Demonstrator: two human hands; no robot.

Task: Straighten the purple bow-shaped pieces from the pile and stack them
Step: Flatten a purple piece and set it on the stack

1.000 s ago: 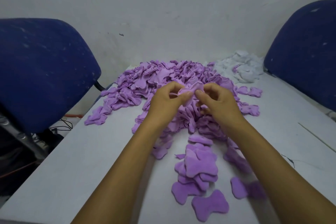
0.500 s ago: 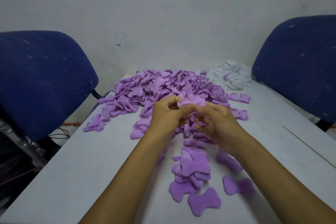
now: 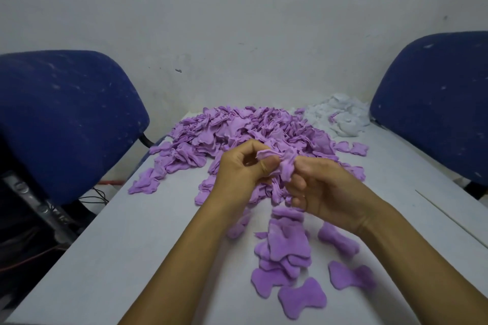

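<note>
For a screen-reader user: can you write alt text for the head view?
Two hands, left hand and right hand, pinch a crumpled purple piece above a big purple pile on a grey table. Flattened pieces lie stacked nearer; blue chairs flank the table.

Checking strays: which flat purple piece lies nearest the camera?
The lone bow-shaped piece at the bottom, just below the stack; the others lie farther back.

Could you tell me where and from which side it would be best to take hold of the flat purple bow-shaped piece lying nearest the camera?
Probably at the narrow waist of the nearest bow-shaped piece, coming straight down from above. It lies flat on the table, apart from the stack, so both waist notches are free for a thumb-and-finger pinch, and the lobes would hang evenly.
</note>
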